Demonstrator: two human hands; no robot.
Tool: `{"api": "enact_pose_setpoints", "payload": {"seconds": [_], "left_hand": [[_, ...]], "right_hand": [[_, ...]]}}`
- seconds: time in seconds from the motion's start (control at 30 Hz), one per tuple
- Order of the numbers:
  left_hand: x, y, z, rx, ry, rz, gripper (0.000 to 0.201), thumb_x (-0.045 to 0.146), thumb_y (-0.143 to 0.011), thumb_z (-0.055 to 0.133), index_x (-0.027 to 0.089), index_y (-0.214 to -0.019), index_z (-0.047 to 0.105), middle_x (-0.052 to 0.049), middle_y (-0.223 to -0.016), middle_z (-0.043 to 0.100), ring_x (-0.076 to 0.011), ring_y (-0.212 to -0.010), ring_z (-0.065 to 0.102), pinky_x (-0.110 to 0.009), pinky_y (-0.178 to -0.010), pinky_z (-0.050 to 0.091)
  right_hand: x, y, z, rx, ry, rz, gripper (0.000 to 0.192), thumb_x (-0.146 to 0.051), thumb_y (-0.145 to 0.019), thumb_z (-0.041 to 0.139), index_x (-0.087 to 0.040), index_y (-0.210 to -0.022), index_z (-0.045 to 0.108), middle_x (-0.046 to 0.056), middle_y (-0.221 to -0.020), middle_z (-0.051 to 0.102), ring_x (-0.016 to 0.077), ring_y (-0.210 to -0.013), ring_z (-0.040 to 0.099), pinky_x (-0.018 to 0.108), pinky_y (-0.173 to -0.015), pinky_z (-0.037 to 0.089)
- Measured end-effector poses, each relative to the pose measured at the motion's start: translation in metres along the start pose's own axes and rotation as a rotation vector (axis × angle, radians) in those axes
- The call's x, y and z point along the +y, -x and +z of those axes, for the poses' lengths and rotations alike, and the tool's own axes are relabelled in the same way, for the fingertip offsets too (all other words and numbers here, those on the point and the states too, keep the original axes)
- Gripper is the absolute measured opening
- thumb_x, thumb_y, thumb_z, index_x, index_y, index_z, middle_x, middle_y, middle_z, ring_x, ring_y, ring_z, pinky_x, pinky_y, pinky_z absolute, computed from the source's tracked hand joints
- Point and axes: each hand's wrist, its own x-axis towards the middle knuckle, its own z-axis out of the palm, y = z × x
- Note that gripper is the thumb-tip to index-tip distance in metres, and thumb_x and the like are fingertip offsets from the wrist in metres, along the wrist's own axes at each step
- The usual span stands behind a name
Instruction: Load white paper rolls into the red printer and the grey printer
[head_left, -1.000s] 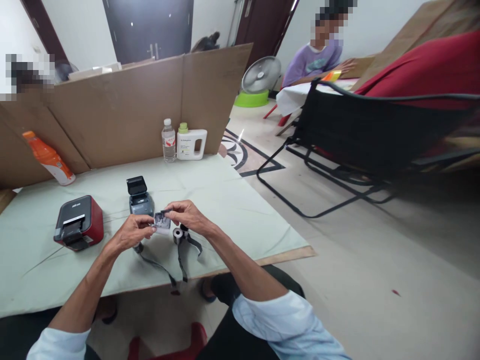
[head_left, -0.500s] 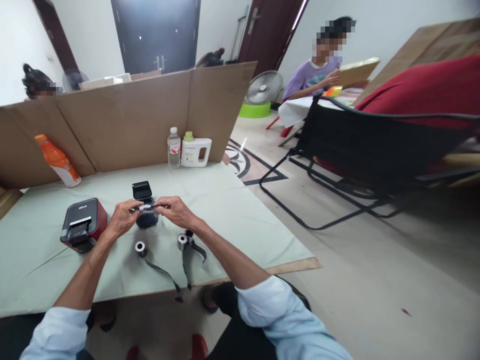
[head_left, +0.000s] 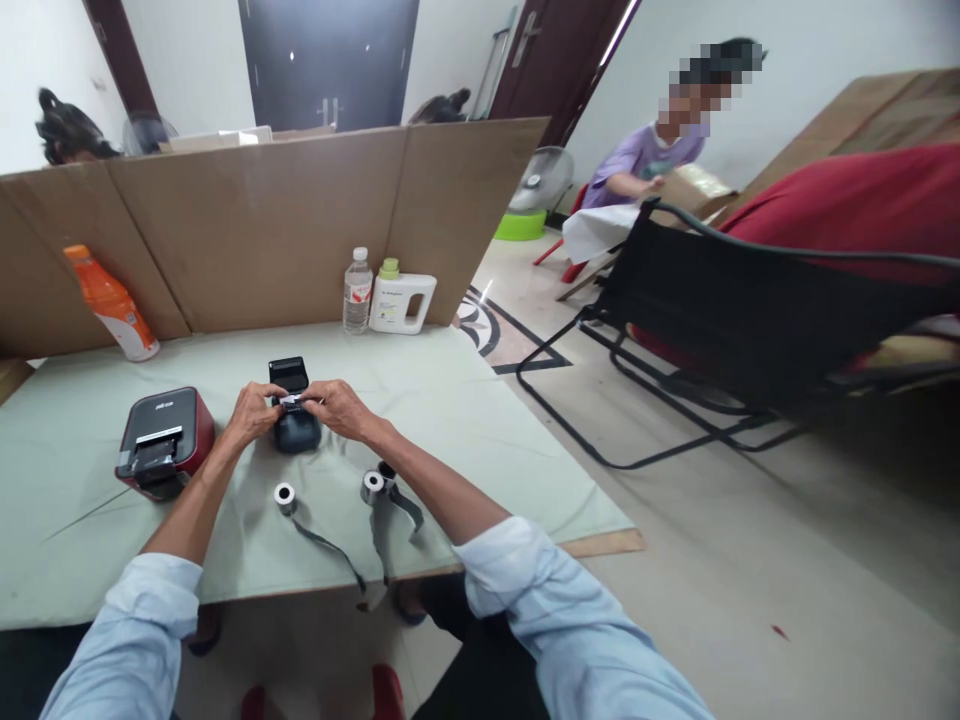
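A small black device [head_left: 298, 432], which looks like a portable label printer, lies on the table with its lid [head_left: 288, 374] raised. Over its opening, a small white-and-dark piece [head_left: 290, 400] is pinched between the fingertips of both hands; its kind is too small to make out. My left hand [head_left: 255, 411] is closed on the left end. My right hand [head_left: 339, 408] grips the right end. Nearer me lie a white paper roll [head_left: 285, 498] and another roll [head_left: 373, 486], with dark strips [head_left: 326, 545] trailing to the table's front edge.
A red-and-black printer [head_left: 166, 440] stands at the left. An orange bottle [head_left: 112, 305], a clear water bottle [head_left: 358, 292] and a white jug [head_left: 403, 302] line the cardboard screen [head_left: 262, 235]. A black folding chair [head_left: 750, 310] is at the right, with a seated person [head_left: 652, 155] beyond.
My hands have brought the small piece down to the black device's opening. The view has shifted slightly. The person at the back has turned and lowered the box.
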Motion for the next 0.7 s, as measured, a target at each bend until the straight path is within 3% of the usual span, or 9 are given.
{"api": "enact_pose_setpoints", "payload": {"seconds": [0.17, 0.43, 0.7], "left_hand": [[0.003, -0.004, -0.002, -0.092, -0.031, -0.014, 0.036, 0.016, -0.070, 0.064, 0.017, -0.099, 0.084, -0.009, -0.095, 0.082, -0.0260, -0.091, 0.074, -0.031, -0.083, 0.053], [0.009, -0.013, -0.007, -0.188, -0.145, 0.038, 0.036, 0.015, -0.065, 0.060, 0.020, -0.092, 0.085, -0.007, -0.091, 0.082, -0.0252, -0.089, 0.072, -0.029, -0.078, 0.053], [0.004, -0.012, -0.012, -0.237, -0.037, 0.065, 0.038, 0.019, -0.068, 0.061, 0.020, -0.097, 0.085, -0.007, -0.101, 0.083, -0.0269, -0.097, 0.074, -0.031, -0.090, 0.054]], "right_hand": [[-0.003, 0.004, 0.001, -0.022, 0.079, -0.009, 0.023, -0.013, -0.093, 0.061, -0.018, -0.102, 0.082, 0.009, -0.099, 0.080, 0.0180, -0.082, 0.069, 0.026, -0.074, 0.045], [-0.007, 0.002, 0.004, -0.031, 0.163, 0.011, 0.024, -0.015, -0.094, 0.060, -0.021, -0.103, 0.081, 0.008, -0.104, 0.081, 0.0197, -0.087, 0.071, 0.027, -0.076, 0.046], [-0.013, 0.004, 0.003, -0.062, 0.209, 0.017, 0.024, -0.015, -0.095, 0.060, -0.022, -0.108, 0.079, 0.007, -0.111, 0.080, 0.0215, -0.097, 0.072, 0.028, -0.080, 0.047]]}}
